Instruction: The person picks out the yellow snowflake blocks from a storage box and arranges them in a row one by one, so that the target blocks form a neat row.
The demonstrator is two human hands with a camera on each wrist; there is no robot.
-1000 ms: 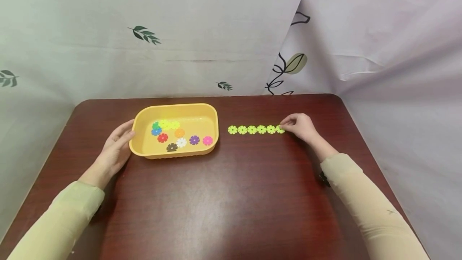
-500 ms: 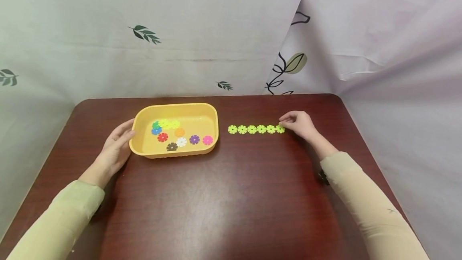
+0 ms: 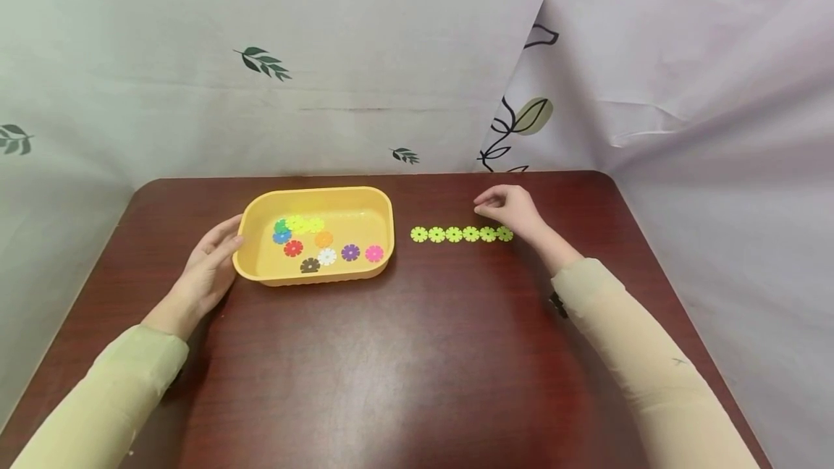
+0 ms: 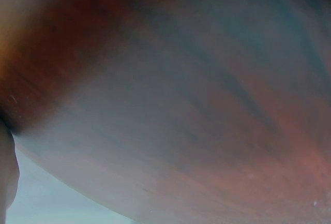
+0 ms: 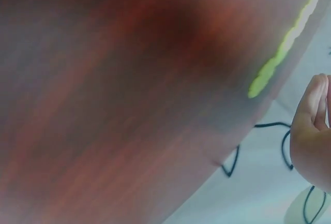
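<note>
Left hand [image 3: 211, 263] grips the yellow plastic tray [image 3: 355, 223] at nine o'clock; my right hand [image 3: 511, 210], loosely curled, seemingly empty, is nearer the lime-green plastic flower discs [image 3: 454, 231], rowed nine-to-three at its eight o'clock.

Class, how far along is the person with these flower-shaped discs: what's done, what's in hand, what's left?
Done: six yellow-green discs lie in a row on the table. In hand: no disc shows; the left hand touches the tray, and the right hand hovers by the row. Remaining, perhaps: the yellow discs and other-coloured discs lying in the tray.
</note>
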